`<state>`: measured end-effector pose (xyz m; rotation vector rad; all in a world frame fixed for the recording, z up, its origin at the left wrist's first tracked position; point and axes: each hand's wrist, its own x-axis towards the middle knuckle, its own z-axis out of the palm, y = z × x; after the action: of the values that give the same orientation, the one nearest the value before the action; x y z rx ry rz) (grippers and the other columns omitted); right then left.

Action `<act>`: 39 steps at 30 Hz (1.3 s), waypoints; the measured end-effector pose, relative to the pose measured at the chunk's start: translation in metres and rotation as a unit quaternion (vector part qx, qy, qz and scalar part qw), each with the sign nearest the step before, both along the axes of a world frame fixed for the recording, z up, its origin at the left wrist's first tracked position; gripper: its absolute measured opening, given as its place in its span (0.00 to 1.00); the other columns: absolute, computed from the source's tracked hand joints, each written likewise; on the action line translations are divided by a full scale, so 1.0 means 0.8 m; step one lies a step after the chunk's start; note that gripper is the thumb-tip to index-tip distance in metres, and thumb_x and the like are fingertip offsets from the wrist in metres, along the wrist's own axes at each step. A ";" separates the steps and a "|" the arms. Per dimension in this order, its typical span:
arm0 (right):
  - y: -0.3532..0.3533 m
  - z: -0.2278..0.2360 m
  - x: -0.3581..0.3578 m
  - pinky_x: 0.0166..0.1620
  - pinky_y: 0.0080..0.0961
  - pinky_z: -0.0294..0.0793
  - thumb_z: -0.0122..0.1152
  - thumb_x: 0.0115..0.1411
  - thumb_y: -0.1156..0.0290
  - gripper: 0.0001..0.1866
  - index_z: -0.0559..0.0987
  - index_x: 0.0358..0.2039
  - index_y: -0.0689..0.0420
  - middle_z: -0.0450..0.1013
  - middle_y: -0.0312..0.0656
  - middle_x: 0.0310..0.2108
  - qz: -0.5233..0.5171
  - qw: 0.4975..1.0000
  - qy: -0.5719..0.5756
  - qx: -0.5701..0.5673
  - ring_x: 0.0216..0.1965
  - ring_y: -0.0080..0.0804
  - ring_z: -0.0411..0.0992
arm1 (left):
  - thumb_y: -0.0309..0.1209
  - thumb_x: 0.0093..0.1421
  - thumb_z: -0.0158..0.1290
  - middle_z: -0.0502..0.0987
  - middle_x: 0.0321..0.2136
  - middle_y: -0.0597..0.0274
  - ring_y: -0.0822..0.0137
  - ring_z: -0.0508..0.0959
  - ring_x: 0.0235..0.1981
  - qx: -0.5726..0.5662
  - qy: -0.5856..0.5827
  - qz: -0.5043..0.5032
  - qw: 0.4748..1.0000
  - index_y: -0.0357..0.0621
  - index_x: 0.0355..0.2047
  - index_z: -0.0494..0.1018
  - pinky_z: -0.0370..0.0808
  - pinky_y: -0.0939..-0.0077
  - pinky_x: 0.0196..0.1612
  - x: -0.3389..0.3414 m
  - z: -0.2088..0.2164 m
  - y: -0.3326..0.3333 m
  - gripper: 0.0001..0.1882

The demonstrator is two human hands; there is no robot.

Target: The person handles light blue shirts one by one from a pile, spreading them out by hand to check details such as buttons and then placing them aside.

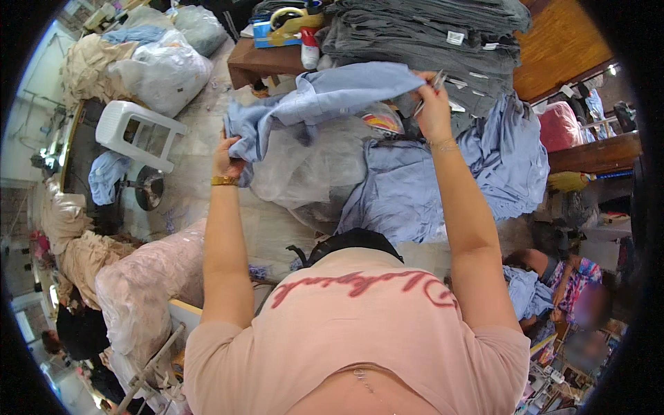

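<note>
Left hand [227, 158] and right hand [434, 111] hold pale-blue cloth garment [325, 93]

A white plastic stool [131, 131] stands leftmost. The left hand clutches the garment's bunched end; the garment spans both hands over crumpled clear plastic sheeting [304, 162]. The right hand pinches its other end plus a slim metal tool [438, 80].

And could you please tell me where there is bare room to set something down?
Pale floor shows between the white stool and the left hand, and between the left forearm and the clear plastic. The right is crowded with the blue cloth pile and grey cloth stack.
</note>
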<state>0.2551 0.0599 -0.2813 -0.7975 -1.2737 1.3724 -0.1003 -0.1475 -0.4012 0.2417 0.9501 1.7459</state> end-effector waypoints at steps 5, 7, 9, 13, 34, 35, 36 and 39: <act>-0.012 -0.100 0.070 0.33 0.36 0.66 0.45 0.52 0.74 0.09 0.68 0.34 0.59 0.69 0.52 0.27 0.043 0.848 -0.493 0.191 0.30 0.47 0.68 | 0.19 0.38 0.43 0.68 0.40 0.53 0.62 0.71 0.39 -0.199 0.242 -0.060 0.948 0.41 0.52 0.55 0.72 0.69 0.37 -0.004 -0.043 -0.013 0.35; -0.019 -0.149 0.100 0.34 0.41 0.66 0.46 0.53 0.72 0.09 0.68 0.34 0.59 0.68 0.56 0.28 0.061 0.819 -0.527 0.219 0.32 0.52 0.68 | 0.22 0.40 0.47 0.66 0.43 0.51 0.59 0.70 0.41 -0.312 0.241 -0.045 0.918 0.42 0.52 0.55 0.70 0.67 0.40 -0.002 -0.085 -0.030 0.34; -0.041 -0.181 0.120 0.34 0.43 0.65 0.46 0.53 0.71 0.09 0.67 0.35 0.59 0.68 0.56 0.28 0.057 0.817 -0.540 0.195 0.32 0.53 0.68 | 0.28 0.40 0.52 0.62 0.47 0.49 0.56 0.67 0.44 -0.432 0.371 -0.014 0.822 0.42 0.52 0.56 0.67 0.66 0.43 0.005 -0.091 -0.043 0.35; -0.047 -0.196 0.124 0.31 0.36 0.70 0.45 0.54 0.73 0.08 0.67 0.35 0.61 0.69 0.53 0.26 0.022 0.889 -0.450 0.076 0.28 0.49 0.71 | 0.44 0.36 0.61 0.47 0.56 0.45 0.50 0.53 0.56 -0.276 0.794 0.080 0.536 0.47 0.55 0.53 0.54 0.59 0.54 0.091 -0.071 -0.023 0.46; -0.123 0.012 -0.019 0.40 0.28 0.66 0.49 0.54 0.73 0.12 0.69 0.40 0.58 0.69 0.46 0.37 0.200 0.929 -0.180 0.253 0.39 0.38 0.68 | 0.31 0.48 0.46 0.72 0.34 0.49 0.55 0.72 0.37 0.280 0.046 0.065 0.957 0.33 0.32 0.69 0.67 0.58 0.45 0.024 0.363 0.085 0.14; -0.121 0.010 -0.009 0.41 0.27 0.66 0.49 0.54 0.73 0.12 0.69 0.41 0.59 0.69 0.45 0.37 0.215 0.933 -0.209 0.201 0.38 0.35 0.69 | 0.31 0.47 0.46 0.72 0.35 0.48 0.54 0.72 0.38 0.286 0.087 0.142 0.943 0.32 0.33 0.69 0.67 0.57 0.45 0.029 0.385 0.079 0.15; -0.121 0.002 0.008 0.42 0.25 0.66 0.48 0.55 0.72 0.12 0.68 0.41 0.59 0.69 0.43 0.37 0.234 0.932 -0.237 0.145 0.38 0.31 0.69 | 0.32 0.48 0.46 0.72 0.35 0.50 0.55 0.72 0.38 0.306 0.080 0.147 0.937 0.34 0.34 0.69 0.67 0.57 0.45 0.045 0.407 0.069 0.15; -0.129 -0.021 0.058 0.40 0.21 0.68 0.47 0.56 0.70 0.12 0.69 0.39 0.62 0.68 0.41 0.35 0.239 0.950 -0.195 -0.040 0.35 0.26 0.69 | 0.35 0.50 0.42 0.72 0.35 0.54 0.55 0.72 0.37 0.309 0.073 0.236 0.918 0.38 0.35 0.69 0.68 0.57 0.44 0.053 0.431 0.070 0.15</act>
<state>0.3017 -0.0436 -0.2981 -0.8799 -1.8150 1.7128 -0.0576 -0.0918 -0.0560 0.5933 0.5503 2.4838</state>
